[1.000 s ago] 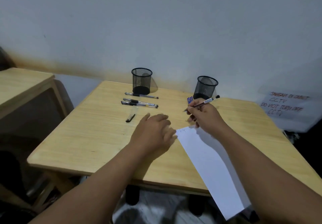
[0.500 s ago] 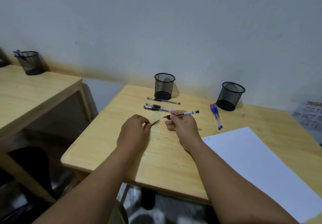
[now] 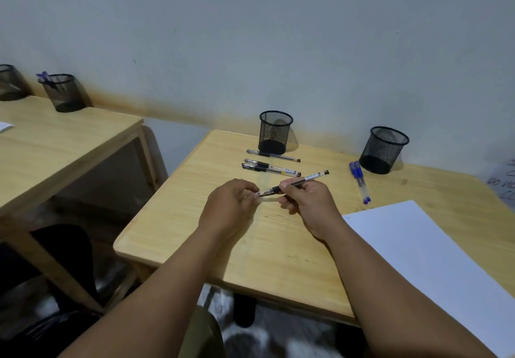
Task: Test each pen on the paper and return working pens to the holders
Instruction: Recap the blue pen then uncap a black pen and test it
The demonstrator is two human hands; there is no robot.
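Head view
Right hand (image 3: 309, 204): fingers curled round a black pen (image 3: 299, 182), held above the bench (image 3: 195, 226), tail end pointing up-right.
Left hand (image 3: 227, 207): fingertips pinched at the pen's tip end; a cap there is too small to tell.
Black pens (image 3: 271, 165): three lying side by side on the bench in front of the left holder (image 3: 275, 132).
Blue pens (image 3: 360, 181): two together, just beside the right holder (image 3: 384, 150).
Paper (image 3: 434, 268): white sheet at the right, near the right forearm.
Second bench (image 3: 55, 145): at left, with two more mesh cups (image 3: 64, 93).
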